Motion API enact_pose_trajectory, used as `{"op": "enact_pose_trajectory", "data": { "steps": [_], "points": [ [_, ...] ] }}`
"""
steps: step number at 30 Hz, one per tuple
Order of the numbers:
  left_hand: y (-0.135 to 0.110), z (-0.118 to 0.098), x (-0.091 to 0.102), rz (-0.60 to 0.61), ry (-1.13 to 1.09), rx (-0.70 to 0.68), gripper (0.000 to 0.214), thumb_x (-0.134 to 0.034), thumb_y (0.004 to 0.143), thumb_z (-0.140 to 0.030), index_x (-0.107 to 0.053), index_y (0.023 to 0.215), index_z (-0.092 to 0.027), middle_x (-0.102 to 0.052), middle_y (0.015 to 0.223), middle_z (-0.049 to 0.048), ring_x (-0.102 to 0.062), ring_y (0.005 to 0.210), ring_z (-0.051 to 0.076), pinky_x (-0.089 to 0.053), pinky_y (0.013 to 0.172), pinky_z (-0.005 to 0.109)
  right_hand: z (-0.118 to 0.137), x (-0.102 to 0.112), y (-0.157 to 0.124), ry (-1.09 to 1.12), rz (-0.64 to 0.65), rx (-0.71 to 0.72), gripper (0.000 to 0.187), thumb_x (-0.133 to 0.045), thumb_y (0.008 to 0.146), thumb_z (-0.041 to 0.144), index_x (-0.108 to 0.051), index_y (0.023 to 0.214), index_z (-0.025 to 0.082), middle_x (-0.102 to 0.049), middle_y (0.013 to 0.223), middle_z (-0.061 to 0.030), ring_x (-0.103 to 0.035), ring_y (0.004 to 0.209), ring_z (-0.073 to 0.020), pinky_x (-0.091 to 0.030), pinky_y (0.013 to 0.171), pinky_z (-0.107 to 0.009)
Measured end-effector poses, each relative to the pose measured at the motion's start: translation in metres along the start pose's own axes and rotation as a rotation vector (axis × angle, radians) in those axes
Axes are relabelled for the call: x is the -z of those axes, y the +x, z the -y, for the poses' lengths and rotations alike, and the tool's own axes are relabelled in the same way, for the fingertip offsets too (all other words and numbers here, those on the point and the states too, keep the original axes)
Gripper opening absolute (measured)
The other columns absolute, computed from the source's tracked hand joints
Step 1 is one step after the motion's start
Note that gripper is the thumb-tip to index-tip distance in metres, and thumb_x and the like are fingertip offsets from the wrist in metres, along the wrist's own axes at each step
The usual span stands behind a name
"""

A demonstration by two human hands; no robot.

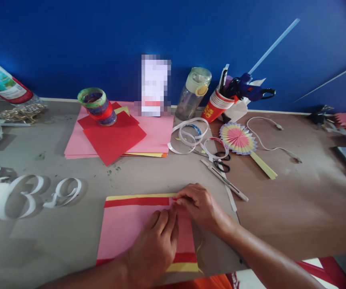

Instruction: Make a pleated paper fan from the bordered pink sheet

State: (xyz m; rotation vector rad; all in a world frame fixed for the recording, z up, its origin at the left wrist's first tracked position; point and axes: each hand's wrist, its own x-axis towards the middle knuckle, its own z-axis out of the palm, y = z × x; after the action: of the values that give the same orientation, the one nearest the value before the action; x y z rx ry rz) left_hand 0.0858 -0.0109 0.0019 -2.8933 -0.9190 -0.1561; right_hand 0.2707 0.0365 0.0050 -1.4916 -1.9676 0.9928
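On the tabletop point(293, 212) — grey and brown — lie banded pink paper point(124, 228), a craft knife point(228, 183), a pleated fan point(238, 138).

A rectangular pink paper sheet point(129, 228), banded red and yellow along two opposite edges, is lying on the table point(67, 241).

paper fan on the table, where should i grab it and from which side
Probably best by its yellow handle, pinched across the long edges, coming from the near right. The handle is a narrow strip pointing that way, away from the round pleated head, whose folds would likely crush if squeezed. The white cable curves past the head's far right.
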Motion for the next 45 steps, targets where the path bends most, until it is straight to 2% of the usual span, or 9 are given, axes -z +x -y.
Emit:
{"op": "enact_pose_trajectory", "data": {
  "steps": [4, 10, 19, 22, 30, 34, 40, 45],
  "points": [
    [0.001, 0.000, 0.001, 0.008, 0.009, 0.003, 0.038, -0.043, 0.088, -0.023, -0.060, 0.118, -0.008, -0.061, 0.125, 0.0162, -0.055, 0.099, 0.025, -0.037, 0.087, 0.039, 0.003, 0.003, 0.000, 0.047, 0.003, -0.088, 0.015, -0.058, 0.078, 0.008, -0.066, 0.081, 0.021, -0.069, 0.075, 0.0014, -0.059, 0.075, -0.0148, -0.041, 0.074, -0.027],
    [0.002, 0.001, 0.002, -0.011, 0.000, -0.011, 0.036, -0.043, 0.088, -0.023, -0.061, 0.116, -0.008, -0.062, 0.124, 0.0152, -0.056, 0.101, 0.025, -0.037, 0.088, 0.039, 0.008, 0.006, 0.002, 0.060, 0.047, -0.091, 0.016, -0.057, 0.078, 0.010, -0.069, 0.080, 0.020, -0.071, 0.076, -0.0003, -0.060, 0.075, -0.0153, -0.042, 0.075, -0.028],
    [0.000, 0.000, -0.002, -0.042, 0.003, 0.008, 0.034, -0.044, 0.087, -0.019, -0.061, 0.114, -0.008, -0.062, 0.124, 0.0152, -0.058, 0.098, 0.025, -0.036, 0.091, 0.040, 0.011, 0.011, 0.006, 0.122, 0.151, -0.176, 0.016, -0.054, 0.079, 0.015, -0.070, 0.079, 0.017, -0.067, 0.063, 0.0004, -0.053, 0.058, -0.0108, -0.038, 0.055, -0.021],
    [-0.001, -0.001, -0.002, -0.029, -0.007, -0.001, 0.035, -0.043, 0.088, -0.019, -0.060, 0.115, -0.007, -0.063, 0.121, 0.0155, -0.057, 0.099, 0.025, -0.035, 0.091, 0.041, 0.013, 0.009, 0.006, 0.113, 0.139, -0.159, 0.015, -0.055, 0.079, 0.014, -0.070, 0.078, 0.017, -0.067, 0.064, 0.0004, -0.054, 0.059, -0.0111, -0.039, 0.058, -0.022],
    [0.000, -0.001, -0.001, -0.036, -0.018, 0.015, 0.034, -0.043, 0.086, -0.017, -0.059, 0.114, -0.008, -0.063, 0.118, 0.0144, -0.056, 0.097, 0.024, -0.035, 0.092, 0.040, 0.011, 0.002, 0.005, 0.023, 0.084, -0.109, 0.016, -0.057, 0.080, 0.012, -0.070, 0.081, 0.021, -0.073, 0.076, 0.0003, -0.062, 0.072, -0.0144, -0.042, 0.080, -0.029],
    [0.000, -0.001, -0.002, -0.040, -0.027, 0.025, 0.033, -0.043, 0.085, -0.015, -0.058, 0.114, -0.008, -0.062, 0.117, 0.0140, -0.056, 0.096, 0.024, -0.036, 0.092, 0.040, 0.012, 0.003, 0.006, 0.022, 0.077, -0.123, 0.015, -0.057, 0.080, 0.014, -0.071, 0.080, 0.021, -0.073, 0.077, 0.0001, -0.062, 0.073, -0.0148, -0.043, 0.078, -0.029],
    [0.000, -0.002, -0.002, -0.063, -0.050, 0.030, 0.031, -0.043, 0.084, -0.014, -0.059, 0.110, -0.008, -0.061, 0.113, 0.0138, -0.056, 0.095, 0.025, -0.038, 0.090, 0.040, 0.015, 0.009, 0.007, 0.101, 0.133, -0.167, 0.017, -0.054, 0.081, 0.017, -0.071, 0.079, 0.020, -0.069, 0.066, 0.0007, -0.058, 0.062, -0.0127, -0.043, 0.060, -0.023],
    [-0.001, -0.003, -0.003, -0.080, -0.046, 0.047, 0.033, -0.043, 0.083, -0.012, -0.059, 0.111, -0.008, -0.061, 0.112, 0.0134, -0.056, 0.094, 0.024, -0.040, 0.091, 0.040, 0.015, 0.006, 0.007, 0.062, 0.112, -0.137, 0.015, -0.058, 0.079, 0.014, -0.071, 0.078, 0.020, -0.072, 0.073, 0.0005, -0.061, 0.069, -0.0135, -0.043, 0.077, -0.027]
  ]
}}
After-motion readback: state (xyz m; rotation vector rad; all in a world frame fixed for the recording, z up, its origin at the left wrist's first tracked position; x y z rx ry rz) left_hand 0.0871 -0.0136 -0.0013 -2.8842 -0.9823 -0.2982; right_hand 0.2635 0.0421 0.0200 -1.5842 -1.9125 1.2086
